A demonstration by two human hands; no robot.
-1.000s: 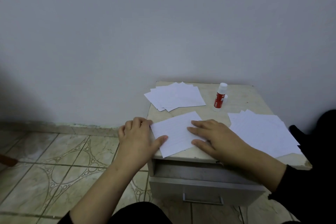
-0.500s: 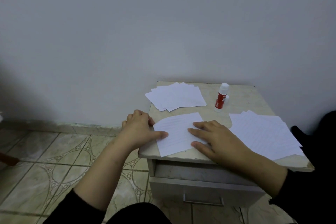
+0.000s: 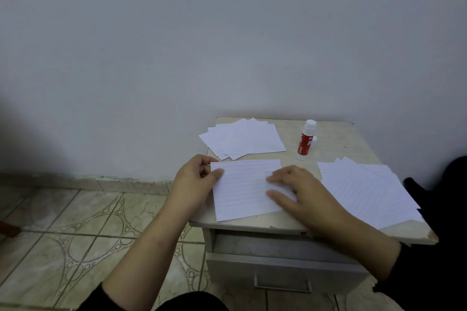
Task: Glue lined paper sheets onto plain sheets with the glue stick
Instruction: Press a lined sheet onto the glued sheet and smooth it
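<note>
My left hand (image 3: 195, 179) pinches the lined sheet (image 3: 246, 189) at its 9 o'clock edge to square it, while my right hand (image 3: 300, 193) lies on it, fingers spread, pressing it flat. It sits near the tabletop (image 3: 336, 139) front edge, overhanging slightly at left. The glue stick (image 3: 306, 140) stands at 1 o'clock, reachable between both stacks.

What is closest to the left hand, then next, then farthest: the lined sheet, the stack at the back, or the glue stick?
1. Lined sheet: the left hand pinches its left edge.
2. Back stack: just behind the hand.
3. Glue stick: upright, off to the right.
</note>
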